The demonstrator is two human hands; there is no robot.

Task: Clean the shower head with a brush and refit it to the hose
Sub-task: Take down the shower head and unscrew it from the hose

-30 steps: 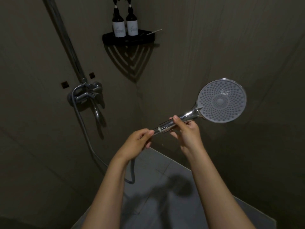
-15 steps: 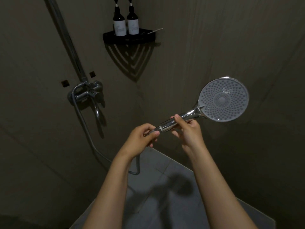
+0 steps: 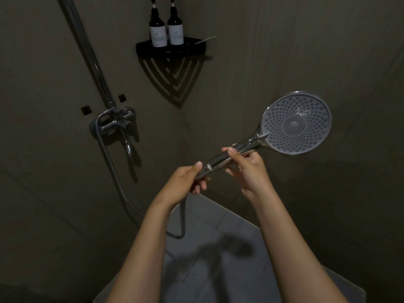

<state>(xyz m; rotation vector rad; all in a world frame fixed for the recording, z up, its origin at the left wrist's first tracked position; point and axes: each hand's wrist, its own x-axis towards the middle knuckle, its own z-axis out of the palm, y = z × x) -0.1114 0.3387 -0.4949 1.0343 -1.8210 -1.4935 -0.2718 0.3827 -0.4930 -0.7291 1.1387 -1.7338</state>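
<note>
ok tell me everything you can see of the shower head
The shower head is a round disc with a pale grey face full of small nozzles in rings round a plain centre. It is rimmed in shiny chrome and sits on a chrome handle. It is held in the air, face toward the camera, with the handle slanting down to the left. The right hand pinches the handle. The left hand grips the hose end at its base, beside a white ring.

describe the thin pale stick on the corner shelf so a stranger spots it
Find the black triangular corner shelf high where two walls meet. Right of its two dark white-labelled pump bottles, a thin pale stick pokes past the rim, the only slim, light thing there.
</note>
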